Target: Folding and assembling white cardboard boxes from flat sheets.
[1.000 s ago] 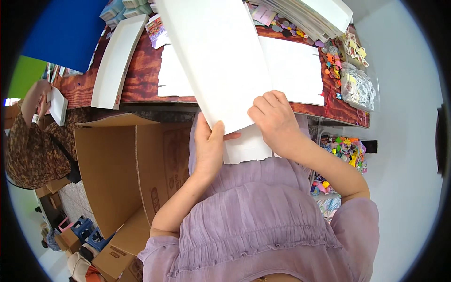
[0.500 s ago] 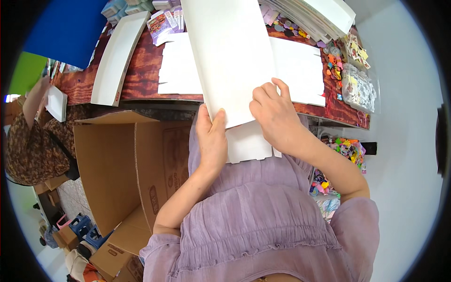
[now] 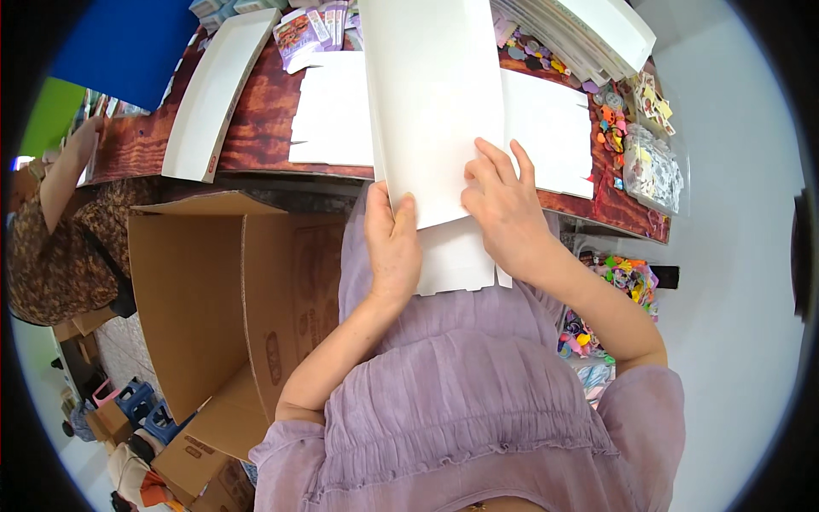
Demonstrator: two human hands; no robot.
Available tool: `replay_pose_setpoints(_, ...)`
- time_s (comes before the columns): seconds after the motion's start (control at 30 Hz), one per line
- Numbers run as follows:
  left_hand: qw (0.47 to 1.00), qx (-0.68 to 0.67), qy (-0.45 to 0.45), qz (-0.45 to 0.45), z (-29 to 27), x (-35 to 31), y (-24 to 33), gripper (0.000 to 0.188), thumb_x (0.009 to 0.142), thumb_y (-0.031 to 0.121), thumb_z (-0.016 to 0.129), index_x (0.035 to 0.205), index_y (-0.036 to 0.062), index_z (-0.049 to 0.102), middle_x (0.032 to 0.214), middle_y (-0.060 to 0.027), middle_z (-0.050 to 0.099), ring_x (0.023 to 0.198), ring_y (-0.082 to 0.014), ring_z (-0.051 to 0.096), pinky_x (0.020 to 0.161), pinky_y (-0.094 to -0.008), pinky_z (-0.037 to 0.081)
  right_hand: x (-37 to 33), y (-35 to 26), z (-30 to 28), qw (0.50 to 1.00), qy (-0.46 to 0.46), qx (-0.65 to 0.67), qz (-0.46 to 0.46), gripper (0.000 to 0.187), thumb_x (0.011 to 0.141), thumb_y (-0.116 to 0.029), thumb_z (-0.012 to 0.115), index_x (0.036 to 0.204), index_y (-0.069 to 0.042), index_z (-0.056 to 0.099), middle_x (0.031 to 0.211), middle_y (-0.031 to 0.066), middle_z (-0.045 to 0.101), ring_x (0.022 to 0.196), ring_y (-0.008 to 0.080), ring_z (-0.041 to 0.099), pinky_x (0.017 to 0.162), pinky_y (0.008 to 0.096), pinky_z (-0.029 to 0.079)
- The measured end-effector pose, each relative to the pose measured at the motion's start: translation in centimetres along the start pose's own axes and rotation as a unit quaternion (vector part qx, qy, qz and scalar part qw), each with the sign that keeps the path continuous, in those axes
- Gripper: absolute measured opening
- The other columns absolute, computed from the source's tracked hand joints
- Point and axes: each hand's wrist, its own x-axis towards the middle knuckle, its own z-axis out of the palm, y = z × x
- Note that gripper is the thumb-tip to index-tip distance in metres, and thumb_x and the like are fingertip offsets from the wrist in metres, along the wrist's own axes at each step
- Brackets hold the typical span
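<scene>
A long white cardboard tray (image 3: pixel 435 94) stretches from above my lap out over the table, with a raised wall along its left side. My left hand (image 3: pixel 394 243) grips its near left corner, the thumb on the inside. Against the near right part of the tray rests my right hand (image 3: pixel 509 209), its fingers spread apart and partly raised. Below the tray's near end, a notched white cardboard sheet (image 3: pixel 456 266) lies on my lap. More flat white cardboard (image 3: pixel 333 111) shows on the table to the left of the tray, and another white piece (image 3: pixel 546 128) to its right.
Another white tray (image 3: pixel 217 98) lies on the left of the red wood-patterned table (image 3: pixel 264 102). White trays (image 3: pixel 589 38) are stacked at the back right, near colourful small pieces (image 3: pixel 611 124) and a clear container (image 3: pixel 654 171). A big open carton (image 3: pixel 192 307) stands left; beyond it sits another person (image 3: pixel 64 247).
My right hand's fingers have loosened and spread on the tray's right side. The tray has shifted slightly to the right in the picture, and my left hand still grips it.
</scene>
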Motion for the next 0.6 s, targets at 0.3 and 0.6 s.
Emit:
replay_pose_setpoints(0.3,1.000,-0.026,0.003,0.016,0.5,0.0,0.9,0.017,0.102,0.006,0.046,0.115,-0.0029,0.051,0.105,-0.0091,0.058,0.096,-0.0125,0.054,0.087,-0.0310,0.046,1.2,-2.1,1.0,0.987,0.091,0.134,-0.010,0.011,0.076,-0.002,0.062,0.086,-0.007,0.064,0.098,0.0064,0.056,0.103,0.0266,0.054,0.101,0.0476,0.035)
replay_pose_setpoints(0.6,0.998,-0.043,-0.020,-0.047,-0.5,-0.2,-0.3,0.022,0.101,0.006,0.047,0.121,-0.0027,0.049,0.111,-0.0095,0.056,0.100,-0.0139,0.055,0.086,-0.0308,0.048,1.5,-3.1,1.1,0.996,0.040,0.068,-0.045,0.018,0.071,-0.002,0.063,0.089,-0.004,0.063,0.093,0.0080,0.054,0.098,0.0273,0.051,0.097,0.0448,0.036)
